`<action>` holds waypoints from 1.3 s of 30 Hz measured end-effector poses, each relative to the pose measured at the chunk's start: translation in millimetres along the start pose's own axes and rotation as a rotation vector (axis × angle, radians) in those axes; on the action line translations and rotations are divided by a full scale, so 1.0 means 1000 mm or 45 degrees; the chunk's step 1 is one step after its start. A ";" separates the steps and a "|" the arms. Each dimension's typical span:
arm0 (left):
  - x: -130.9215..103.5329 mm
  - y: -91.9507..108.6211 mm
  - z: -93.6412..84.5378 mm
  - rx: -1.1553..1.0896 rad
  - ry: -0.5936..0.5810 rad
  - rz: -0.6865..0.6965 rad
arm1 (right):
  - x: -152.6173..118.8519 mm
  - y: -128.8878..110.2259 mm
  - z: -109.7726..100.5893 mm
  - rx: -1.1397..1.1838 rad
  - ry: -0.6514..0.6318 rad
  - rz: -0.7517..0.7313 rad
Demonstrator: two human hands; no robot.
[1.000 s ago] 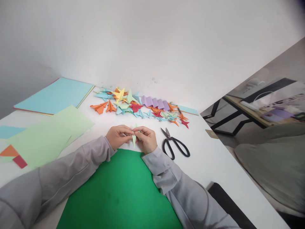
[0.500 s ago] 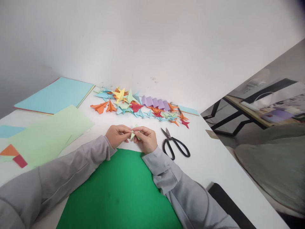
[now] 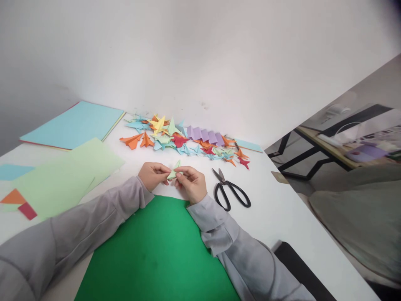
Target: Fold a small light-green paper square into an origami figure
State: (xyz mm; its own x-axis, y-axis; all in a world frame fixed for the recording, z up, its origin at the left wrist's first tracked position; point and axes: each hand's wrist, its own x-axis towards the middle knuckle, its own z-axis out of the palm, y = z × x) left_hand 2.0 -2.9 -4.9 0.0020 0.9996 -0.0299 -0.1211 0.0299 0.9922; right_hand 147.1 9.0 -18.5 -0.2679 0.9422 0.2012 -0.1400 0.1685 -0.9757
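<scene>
— Both grips pinch the same small pale-green fold (image 3: pixel 173 173): left hand (image 3: pixel 152 175) has its fingertips clenched on the fold's left end, right hand (image 3: pixel 191 183) on the right end. It hangs just above the tabletop (image 3: pixel 275 209), past the far edge of the green sheet (image 3: pixel 156 255).

— Why held up like that, between two hands?

— My guess: a piece that small needs both ends pinched so a crease can be worked. Wrists rest low, near the green sheet, which looks like steadying.

— And round about, left to right?

— Orange and red scraps (image 3: pixel 19 202) at the far left, a pale-green sheet (image 3: pixel 62 175) beside them, a blue stack (image 3: pixel 75 125) farther back. Then the pile of folded shapes (image 3: pixel 184 140) along the wall, out of the hands' way yet within reach. Scissors (image 3: pixel 230 193) lie shut just right of the right hand.

— Anything different from a second ago?

— Then the fold pointed down toward the green sheet, a long thin tip showing below the fingers. Now it lies tilted, its tip up and to the right. The hands have barely shifted; everything else is where it was.
</scene>
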 end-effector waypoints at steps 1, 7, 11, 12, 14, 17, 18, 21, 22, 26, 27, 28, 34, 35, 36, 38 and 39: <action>0.000 0.001 0.000 -0.010 -0.011 -0.025 | 0.000 0.001 0.000 0.004 -0.008 0.005; -0.001 0.005 0.002 -0.112 -0.068 -0.100 | -0.002 0.001 -0.001 0.046 -0.069 0.028; 0.002 0.001 0.001 -0.174 -0.055 -0.083 | -0.002 -0.003 0.000 -0.031 -0.115 -0.030; 0.002 0.000 0.000 -0.183 -0.049 -0.078 | -0.002 -0.004 0.000 -0.032 -0.115 -0.043; 0.004 -0.003 -0.001 -0.202 -0.035 -0.064 | -0.002 -0.004 0.001 -0.008 -0.102 -0.054; 0.005 -0.003 -0.002 -0.232 -0.014 -0.052 | 0.000 -0.004 0.002 0.019 -0.077 -0.030; 0.005 -0.003 -0.002 -0.243 -0.009 -0.056 | 0.000 -0.003 0.002 0.022 -0.070 -0.021; 0.004 -0.002 -0.003 -0.272 -0.009 -0.069 | 0.001 -0.004 0.001 0.059 -0.055 0.001; 0.004 -0.002 -0.003 -0.275 -0.011 -0.063 | 0.001 -0.003 0.001 0.079 -0.054 0.013; 0.004 -0.004 -0.003 -0.217 0.018 -0.006 | 0.003 -0.002 0.000 0.136 -0.054 0.078; 0.004 -0.005 -0.002 -0.194 0.031 0.011 | 0.003 -0.001 0.000 0.133 -0.062 0.091; 0.004 -0.005 -0.002 -0.174 0.043 0.028 | 0.002 -0.001 0.000 0.123 -0.077 0.101; 0.003 -0.004 -0.001 -0.140 0.094 0.043 | 0.002 -0.002 0.000 0.074 -0.120 0.126; 0.003 -0.004 -0.001 -0.149 0.098 0.036 | 0.002 -0.002 0.000 0.067 -0.115 0.130; 0.003 -0.003 -0.001 -0.165 0.097 0.028 | 0.003 -0.002 0.000 0.057 -0.110 0.138; 0.003 -0.001 -0.002 -0.214 0.078 -0.001 | 0.003 -0.002 0.000 0.037 -0.103 0.156; 0.002 0.000 -0.002 -0.251 0.062 -0.024 | 0.003 -0.002 0.000 0.027 -0.099 0.164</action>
State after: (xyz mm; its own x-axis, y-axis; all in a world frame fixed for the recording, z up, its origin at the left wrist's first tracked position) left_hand -0.2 -0.6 -5.0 -0.0415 0.9974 -0.0588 -0.3132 0.0429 0.9487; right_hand 146.2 11.6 -15.5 -0.3582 0.9301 0.0813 -0.1197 0.0406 -0.9920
